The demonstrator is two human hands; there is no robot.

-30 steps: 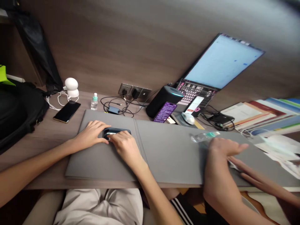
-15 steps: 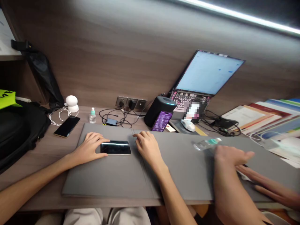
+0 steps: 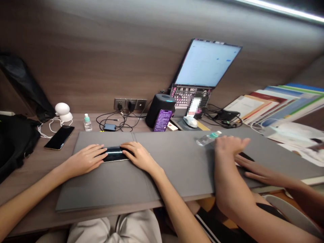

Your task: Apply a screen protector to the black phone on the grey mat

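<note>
Head camera: where does the dark phone (image 3: 115, 157) lie?

On the grey mat (image 3: 177, 162), toward its left part, screen up, its long side running left to right, with a streak of light across the glass.

And the left hand (image 3: 87, 158)?

Palm down at the phone's left end, its fingers laid over that edge, slightly apart from one another.

The right hand (image 3: 138, 156)?

It comes over the other end, fingers bent, tips on or just above the screen. I can't tell whether either hand pinches the phone or only rests there; the thumbs don't show clearly enough.

What stands beyond the mat, on the left?

An upright little bottle (image 3: 87, 126) with a teal top, then a second phone (image 3: 60, 137) lying on the desk, near a white round-headed device (image 3: 63, 111).

Further right?

A purple-screened phone (image 3: 163, 120) stands in front of a black speaker (image 3: 153, 111). Behind them is an open laptop (image 3: 207, 64), with a white mouse (image 3: 190, 122) in front of it.

Is anyone else there?

Yes, a co-worker on the right: one hand (image 3: 231, 144) is raised near a clear bottle (image 3: 204, 139) lying on its side, the other hand (image 3: 258, 171) lower, reaching in from the right.
</note>
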